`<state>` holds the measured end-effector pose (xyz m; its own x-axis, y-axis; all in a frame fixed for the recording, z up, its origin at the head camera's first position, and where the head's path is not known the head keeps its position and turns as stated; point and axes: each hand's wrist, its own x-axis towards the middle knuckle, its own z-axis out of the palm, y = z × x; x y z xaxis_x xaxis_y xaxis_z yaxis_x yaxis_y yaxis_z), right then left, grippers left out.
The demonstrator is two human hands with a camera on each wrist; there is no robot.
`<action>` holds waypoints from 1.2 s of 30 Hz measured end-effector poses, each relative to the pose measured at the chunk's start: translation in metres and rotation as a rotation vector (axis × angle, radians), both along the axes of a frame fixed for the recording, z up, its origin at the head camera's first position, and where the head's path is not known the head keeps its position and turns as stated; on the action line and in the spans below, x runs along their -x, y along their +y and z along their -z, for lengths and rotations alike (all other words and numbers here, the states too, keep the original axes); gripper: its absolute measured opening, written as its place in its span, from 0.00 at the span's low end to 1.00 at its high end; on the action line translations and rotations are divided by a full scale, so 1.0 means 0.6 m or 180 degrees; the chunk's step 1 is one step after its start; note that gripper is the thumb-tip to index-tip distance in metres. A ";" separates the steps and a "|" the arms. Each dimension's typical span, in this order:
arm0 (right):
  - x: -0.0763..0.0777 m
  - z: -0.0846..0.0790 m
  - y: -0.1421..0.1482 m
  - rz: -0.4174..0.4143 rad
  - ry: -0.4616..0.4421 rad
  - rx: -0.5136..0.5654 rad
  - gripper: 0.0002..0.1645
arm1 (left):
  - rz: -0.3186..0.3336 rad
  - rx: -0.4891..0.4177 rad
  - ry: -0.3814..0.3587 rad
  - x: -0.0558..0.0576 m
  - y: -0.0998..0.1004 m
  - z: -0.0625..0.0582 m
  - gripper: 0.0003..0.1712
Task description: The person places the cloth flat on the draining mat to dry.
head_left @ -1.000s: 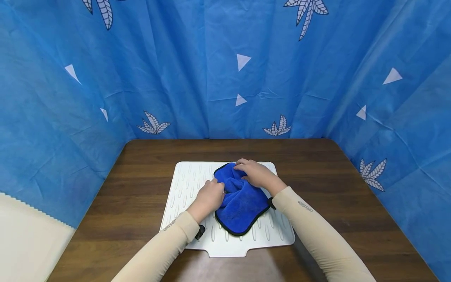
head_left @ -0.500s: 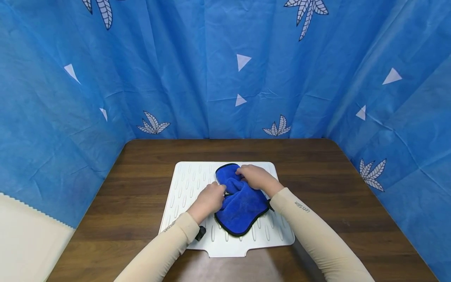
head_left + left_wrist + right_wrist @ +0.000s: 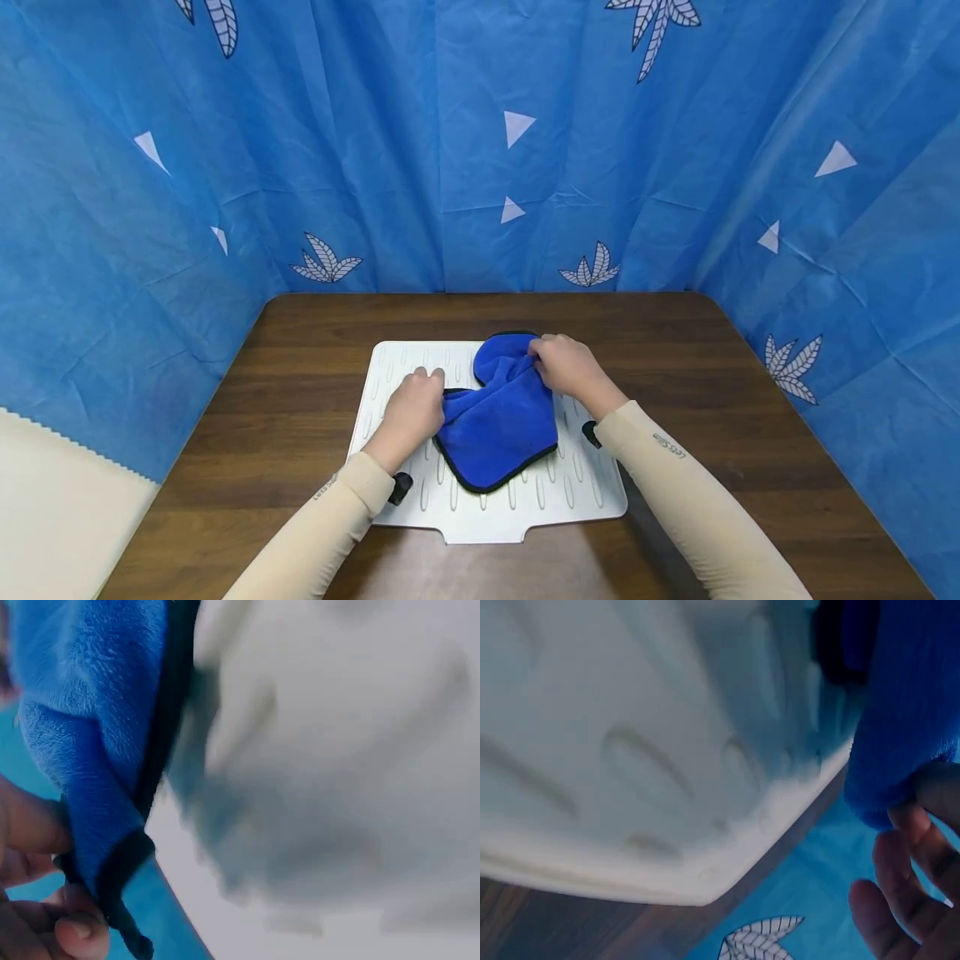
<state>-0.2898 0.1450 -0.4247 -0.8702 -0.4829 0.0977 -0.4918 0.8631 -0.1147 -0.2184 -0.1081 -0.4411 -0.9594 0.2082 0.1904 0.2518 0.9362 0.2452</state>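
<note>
Over the table [image 3: 300, 383] and the white ribbed board [image 3: 480, 517], the blue cloth [image 3: 498, 433] had shifted since the earlier frame as the left hand [image 3: 412, 408] and right hand [image 3: 566, 362] drew apart. Each hand's fingers pinched the cloth's edge. Uneven tension or a shallow pinch could have caused slipping, leaving the creased middle bunched.

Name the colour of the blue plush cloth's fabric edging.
Black; the edging of the blue plush cloth shows best in the left wrist view.

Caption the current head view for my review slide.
Left hand and right hand grip a black-edged blue cloth over a white mat on a brown table.
</note>
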 end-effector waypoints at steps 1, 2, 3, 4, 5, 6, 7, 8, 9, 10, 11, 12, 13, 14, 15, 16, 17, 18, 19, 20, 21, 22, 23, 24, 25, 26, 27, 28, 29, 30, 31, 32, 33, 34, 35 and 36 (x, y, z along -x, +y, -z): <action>-0.001 -0.001 0.005 0.0054 0.0070 0.0002 0.09 | -0.0085 -0.0015 0.0082 0.003 -0.010 -0.003 0.05; -0.002 -0.002 0.008 0.0118 0.0136 0.0003 0.09 | -0.0163 -0.0036 0.0169 0.007 -0.019 -0.006 0.05; -0.003 -0.002 0.010 0.0176 0.0207 0.0004 0.09 | -0.0234 -0.0063 0.0266 0.011 -0.028 -0.008 0.05; -0.003 -0.002 0.011 0.0223 0.0283 -0.0002 0.08 | -0.0291 -0.0091 0.0351 0.016 -0.035 -0.010 0.06; -0.003 -0.001 0.011 0.0261 0.0353 -0.0002 0.08 | -0.0331 -0.0120 0.0430 0.022 -0.041 -0.011 0.07; -0.003 0.001 0.010 0.0291 0.0418 -0.0002 0.09 | -0.0360 -0.0148 0.0491 0.027 -0.046 -0.013 0.08; -0.002 0.004 0.007 0.0313 0.0480 -0.0011 0.09 | -0.0379 -0.0160 0.0539 0.033 -0.050 -0.012 0.08; -0.001 0.007 0.003 0.0346 0.0518 -0.0029 0.10 | -0.0382 -0.0161 0.0577 0.040 -0.054 -0.010 0.09; 0.000 0.011 -0.001 0.0372 0.0541 -0.0048 0.11 | -0.0373 -0.0161 0.0592 0.046 -0.056 -0.006 0.09; 0.002 0.016 -0.006 0.0403 0.0542 -0.0081 0.11 | -0.0367 -0.0146 0.0576 0.050 -0.057 -0.002 0.10; 0.003 0.020 -0.010 0.0432 0.0527 -0.0122 0.12 | -0.0357 -0.0125 0.0529 0.053 -0.057 0.003 0.10; 0.004 0.025 -0.014 0.0462 0.0481 -0.0193 0.13 | -0.0350 -0.0087 0.0440 0.056 -0.057 0.008 0.10; 0.005 0.030 -0.017 0.0484 0.0418 -0.0260 0.14 | -0.0340 -0.0048 0.0350 0.056 -0.056 0.014 0.10; 0.006 0.034 -0.019 0.0505 0.0329 -0.0325 0.14 | -0.0332 -0.0017 0.0268 0.055 -0.055 0.019 0.10; 0.006 0.037 -0.020 0.0511 0.0241 -0.0379 0.15 | -0.0328 -0.0002 0.0206 0.053 -0.053 0.022 0.11; 0.006 0.039 -0.020 0.0507 0.0148 -0.0410 0.17 | -0.0327 0.0009 0.0182 0.050 -0.051 0.025 0.12; 0.005 0.041 -0.019 0.0495 0.0085 -0.0417 0.18 | -0.0317 0.0012 0.0209 0.047 -0.049 0.027 0.13; 0.004 0.041 -0.017 0.0495 0.0031 -0.0408 0.20 | -0.0298 0.0007 0.0270 0.042 -0.046 0.027 0.15; 0.001 0.039 -0.015 0.0505 -0.0002 -0.0362 0.21 | -0.0270 -0.0014 0.0382 0.037 -0.043 0.027 0.15; -0.002 0.038 -0.012 0.0507 -0.0003 -0.0318 0.22 | -0.0238 -0.0037 0.0517 0.030 -0.039 0.025 0.16; -0.007 0.035 -0.009 0.0505 0.0020 -0.0257 0.23 | -0.0185 -0.0062 0.0643 0.022 -0.035 0.024 0.15; -0.013 0.033 -0.005 0.0504 0.0063 -0.0196 0.24 | -0.0118 -0.0074 0.0748 0.013 -0.032 0.022 0.14; -0.019 0.031 -0.001 0.0499 0.0119 -0.0155 0.23 | -0.0044 -0.0078 0.0798 0.001 -0.028 0.020 0.12; -0.028 0.029 0.002 0.0486 0.0157 -0.0117 0.22 | 0.0035 -0.0081 0.0802 -0.011 -0.024 0.018 0.10; -0.037 0.028 0.006 0.0462 0.0184 -0.0094 0.21 | 0.0113 -0.0072 0.0782 -0.024 -0.020 0.019 0.09; -0.048 0.028 0.010 0.0420 0.0204 -0.0099 0.20 | 0.0185 -0.0065 0.0726 -0.037 -0.017 0.020 0.09; -0.059 0.029 0.014 0.0384 0.0200 -0.0115 0.18 | 0.0252 -0.0047 0.0644 -0.049 -0.014 0.022 0.09; -0.070 0.031 0.018 0.0345 0.0185 -0.0149 0.17 | 0.0308 -0.0033 0.0563 -0.060 -0.011 0.024 0.09; -0.081 0.033 0.021 0.0300 0.0152 -0.0192 0.17 | 0.0346 -0.0014 0.0489 -0.069 -0.009 0.027 0.10; -0.092 0.035 0.024 0.0252 0.0104 -0.0232 0.17 | 0.0382 0.0010 0.0439 -0.077 -0.007 0.032 0.11; -0.103 0.039 0.027 0.0207 0.0042 -0.0280 0.17 | 0.0411 0.0031 0.0393 -0.083 -0.004 0.036 0.12; -0.112 0.044 0.030 0.0156 0.0000 -0.0336 0.19 | 0.0434 0.0052 0.0369 -0.088 -0.002 0.041 0.12; -0.120 0.049 0.032 0.0105 -0.0024 -0.0371 0.20 | 0.0452 0.0070 0.0371 -0.091 0.000 0.045 0.13; -0.126 0.055 0.033 0.0060 -0.0028 -0.0394 0.22 | 0.0463 0.0081 0.0385 -0.094 0.001 0.049 0.13; -0.130 0.059 0.034 0.0017 -0.0012 -0.0401 0.22 | 0.0470 0.0101 0.0395 -0.095 0.003 0.052 0.13; -0.133 0.064 0.035 -0.0011 0.0021 -0.0379 0.22 | 0.0476 0.0107 0.0392 -0.095 0.004 0.054 0.13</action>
<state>-0.2099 0.1658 -0.4630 -0.8680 -0.4945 0.0452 -0.4953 0.8687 -0.0082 -0.1613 -0.1056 -0.4735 -0.8872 0.3549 0.2948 0.4148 0.8933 0.1731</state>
